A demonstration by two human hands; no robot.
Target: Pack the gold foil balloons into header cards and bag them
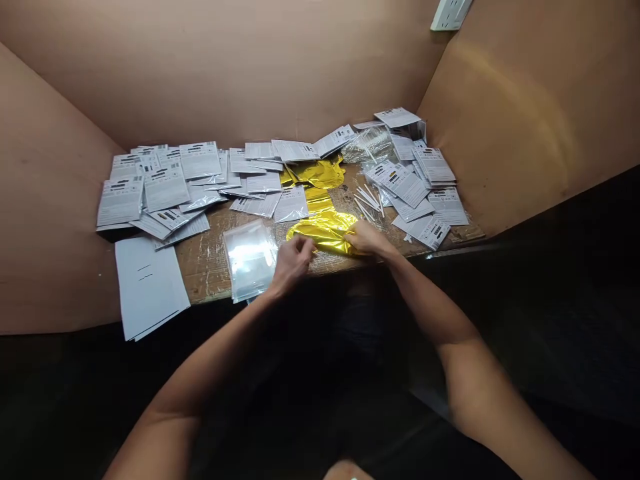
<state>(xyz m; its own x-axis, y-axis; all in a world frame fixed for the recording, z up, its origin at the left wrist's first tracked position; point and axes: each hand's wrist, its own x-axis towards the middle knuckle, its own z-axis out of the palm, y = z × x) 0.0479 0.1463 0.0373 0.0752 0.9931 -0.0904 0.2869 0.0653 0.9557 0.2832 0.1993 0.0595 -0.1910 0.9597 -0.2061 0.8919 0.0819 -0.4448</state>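
Right hand [369, 239] on gold foil [323, 230], left hand [293, 263] blurred beside it

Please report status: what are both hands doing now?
Right hand on gold foil balloon. Left hand at its edge, grip unclear. Clear plastic bags beside left hand, not in the way.

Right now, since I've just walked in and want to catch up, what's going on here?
A person's right hand is pressing on crumpled gold foil on a wooden bench, while the left hand is at the foil's edge, beside clear plastic bags. Printed white cards lie scattered across the bench, with white sticks among them.
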